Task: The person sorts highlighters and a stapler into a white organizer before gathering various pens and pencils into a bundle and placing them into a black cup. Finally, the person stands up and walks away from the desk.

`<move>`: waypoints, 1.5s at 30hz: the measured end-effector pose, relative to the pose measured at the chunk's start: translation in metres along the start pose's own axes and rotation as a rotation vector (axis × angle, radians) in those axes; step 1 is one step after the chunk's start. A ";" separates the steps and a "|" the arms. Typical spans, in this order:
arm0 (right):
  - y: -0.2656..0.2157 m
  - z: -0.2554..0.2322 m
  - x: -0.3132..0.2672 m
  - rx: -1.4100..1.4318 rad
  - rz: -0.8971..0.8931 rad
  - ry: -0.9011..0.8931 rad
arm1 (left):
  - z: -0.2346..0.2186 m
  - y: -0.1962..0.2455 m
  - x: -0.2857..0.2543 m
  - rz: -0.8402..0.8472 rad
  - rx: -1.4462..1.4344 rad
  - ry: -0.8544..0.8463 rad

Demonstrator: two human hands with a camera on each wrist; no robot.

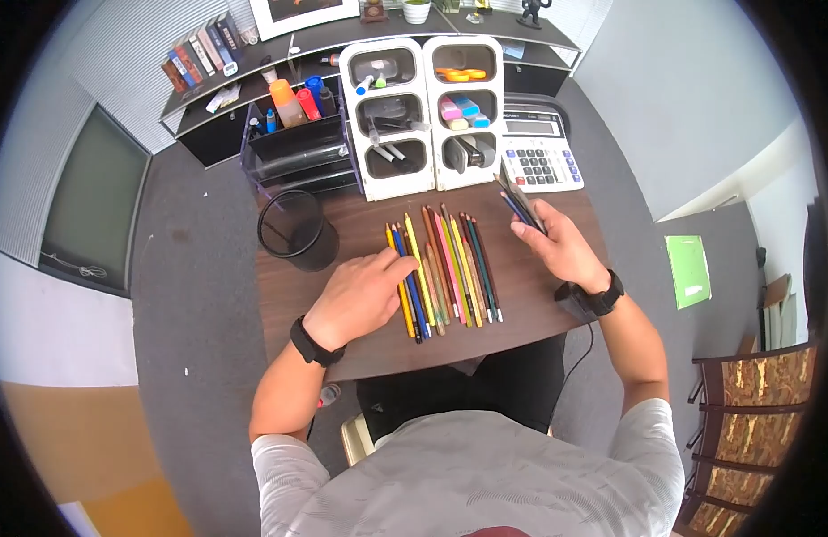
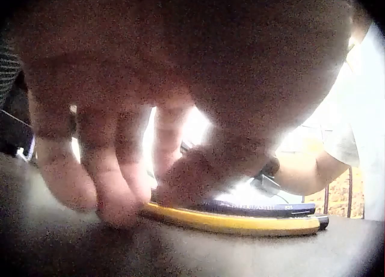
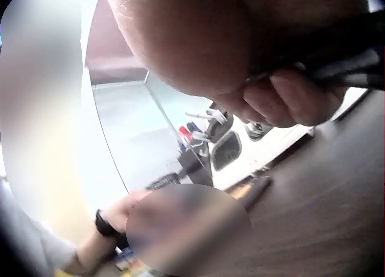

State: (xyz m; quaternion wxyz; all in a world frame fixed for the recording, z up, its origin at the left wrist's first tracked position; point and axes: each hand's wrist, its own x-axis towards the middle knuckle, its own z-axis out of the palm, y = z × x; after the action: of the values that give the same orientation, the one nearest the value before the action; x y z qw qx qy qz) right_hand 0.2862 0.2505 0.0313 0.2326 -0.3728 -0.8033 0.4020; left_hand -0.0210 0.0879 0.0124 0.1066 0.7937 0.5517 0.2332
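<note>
I count roughly fourteen coloured pencils (image 1: 445, 268) lying side by side in one row at the middle of the brown table (image 1: 539, 304), tips pointing away from me, and a further small bunch of pencils (image 1: 520, 204), three or four as far as I can tell, raised off the table at the right. My left hand (image 1: 360, 295) rests on the left end of the row, its fingers curled down onto a yellow pencil (image 2: 240, 224) and a dark blue pencil (image 2: 264, 208) that lie touching each other. My right hand (image 1: 562, 246) grips the raised bunch, fingers wrapped round it. The row runs from yellow and blue through brown, pink and green to dark shades. Behind the row stand two white organisers (image 1: 423, 112), a calculator (image 1: 537, 154) to their right and a black mesh cup (image 1: 298, 230) on the left, all apart from the pencils.
</note>
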 end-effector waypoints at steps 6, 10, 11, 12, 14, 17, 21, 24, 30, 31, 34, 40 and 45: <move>-0.032 0.020 0.005 0.792 0.120 -0.243 | -0.012 0.011 0.008 0.027 -0.103 0.174; -0.069 0.050 0.022 0.907 -0.044 -0.283 | -0.016 0.012 0.008 0.039 -0.191 0.196; -0.076 0.056 0.028 0.914 -0.080 -0.296 | -0.013 0.010 0.009 0.043 -0.200 0.196; -0.088 0.060 0.032 0.932 -0.072 -0.314 | -0.009 0.005 0.008 0.066 -0.165 0.199; -0.113 0.074 0.045 0.839 -0.199 -0.228 | -0.006 0.002 0.008 0.058 -0.156 0.152; -0.144 0.093 0.069 0.621 -0.412 -0.018 | -0.003 0.001 0.008 0.075 -0.113 0.124; -0.174 0.125 0.099 0.545 -0.485 0.022 | -0.001 -0.002 0.006 0.066 -0.073 0.099; -0.182 0.152 0.120 0.436 -0.489 0.039 | 0.005 -0.007 0.005 0.099 -0.093 0.140; -0.183 0.169 0.139 0.109 -0.431 -0.175 | -0.002 -0.009 0.004 0.020 -0.076 0.016; -0.181 0.171 0.141 0.014 -0.444 -0.210 | -0.001 -0.010 0.004 0.013 -0.068 0.006; -0.176 0.177 0.144 -0.255 -0.482 -0.285 | 0.001 -0.008 0.004 0.028 -0.066 0.022; -0.184 0.176 0.139 -0.358 -0.488 -0.415 | 0.007 -0.013 0.003 0.038 -0.056 0.016; -0.184 0.176 0.136 -0.402 -0.555 -0.419 | 0.003 -0.010 0.004 0.020 -0.046 -0.004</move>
State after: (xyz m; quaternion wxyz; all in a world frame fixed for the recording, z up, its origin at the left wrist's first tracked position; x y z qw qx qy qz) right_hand 0.0084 0.2006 0.0925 0.0856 -0.0898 -0.9662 0.2260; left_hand -0.0265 0.0957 0.0069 0.1238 0.7970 0.5379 0.2453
